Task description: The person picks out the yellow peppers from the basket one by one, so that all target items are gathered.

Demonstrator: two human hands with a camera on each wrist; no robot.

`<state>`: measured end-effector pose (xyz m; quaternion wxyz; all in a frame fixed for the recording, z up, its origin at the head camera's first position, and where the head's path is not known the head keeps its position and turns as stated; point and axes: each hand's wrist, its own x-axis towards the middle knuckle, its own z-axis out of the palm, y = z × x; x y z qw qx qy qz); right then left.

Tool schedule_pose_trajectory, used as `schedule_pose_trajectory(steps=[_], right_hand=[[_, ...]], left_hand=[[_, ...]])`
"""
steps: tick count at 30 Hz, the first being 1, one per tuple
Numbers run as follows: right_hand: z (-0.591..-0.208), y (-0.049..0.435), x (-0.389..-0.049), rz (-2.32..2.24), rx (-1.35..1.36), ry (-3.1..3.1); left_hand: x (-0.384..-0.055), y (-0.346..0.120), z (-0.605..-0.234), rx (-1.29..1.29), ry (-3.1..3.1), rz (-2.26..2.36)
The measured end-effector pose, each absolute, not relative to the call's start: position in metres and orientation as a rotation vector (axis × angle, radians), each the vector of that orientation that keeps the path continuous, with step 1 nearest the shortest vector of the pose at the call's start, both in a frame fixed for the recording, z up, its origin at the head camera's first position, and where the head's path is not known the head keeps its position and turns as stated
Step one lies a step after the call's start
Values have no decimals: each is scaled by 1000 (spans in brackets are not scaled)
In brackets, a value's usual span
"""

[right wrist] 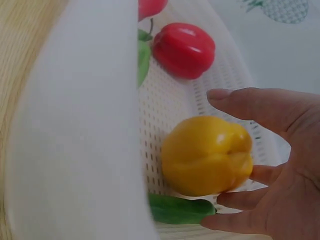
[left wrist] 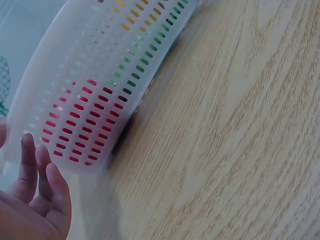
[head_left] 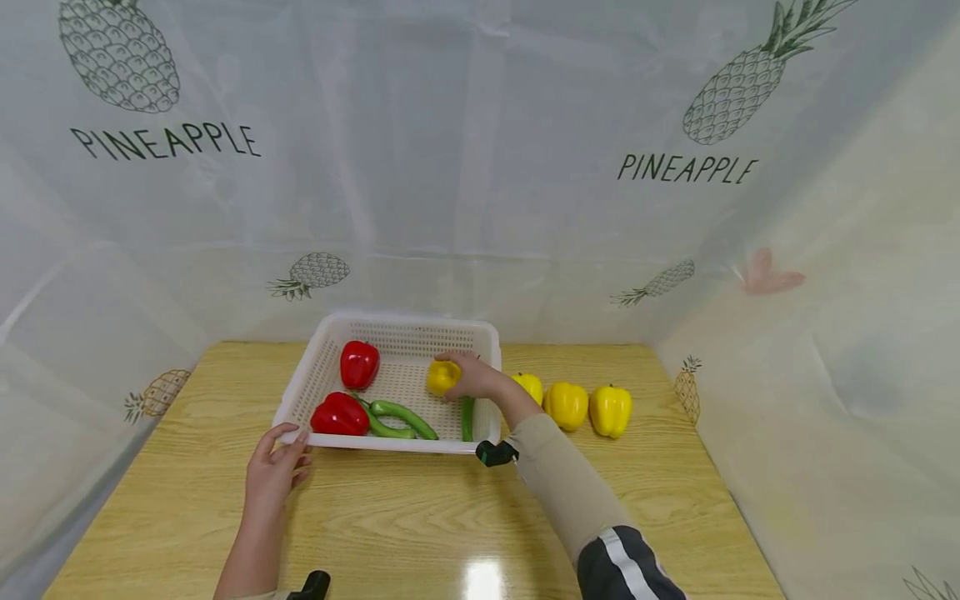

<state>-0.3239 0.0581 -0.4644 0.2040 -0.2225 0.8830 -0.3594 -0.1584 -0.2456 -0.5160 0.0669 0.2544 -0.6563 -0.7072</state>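
A white perforated plastic basket (head_left: 405,445) stands on the wooden table with vegetables in it. My left hand (head_left: 273,467) holds its front left corner by the rim; in the left wrist view several fingers (left wrist: 56,187) hang loosely beside the outer wall. Inside the basket, my right hand (head_left: 476,377) spreads around a yellow bell pepper (right wrist: 205,155), its thumb apart from the pepper and other fingers close against one side. Two red bell peppers (head_left: 360,364) lie at the left, two curved green chili peppers (head_left: 405,415) near the front, and another long green vegetable (right wrist: 180,209) under my right hand.
Three more yellow bell peppers (head_left: 566,405) sit in a row on the table (head_left: 405,517), right of the basket; my right forearm partly covers the nearest. A pale curtain (head_left: 450,167) printed with pineapples hangs behind the table and along its sides.
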Motion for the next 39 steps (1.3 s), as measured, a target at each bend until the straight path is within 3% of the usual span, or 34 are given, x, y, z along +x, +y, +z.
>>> schedule_pose_trajectory(steps=[39], right_hand=[[-469, 50, -328, -885, -677, 2483]], left_hand=[[-159, -246, -517, 780, -1976, -2141]])
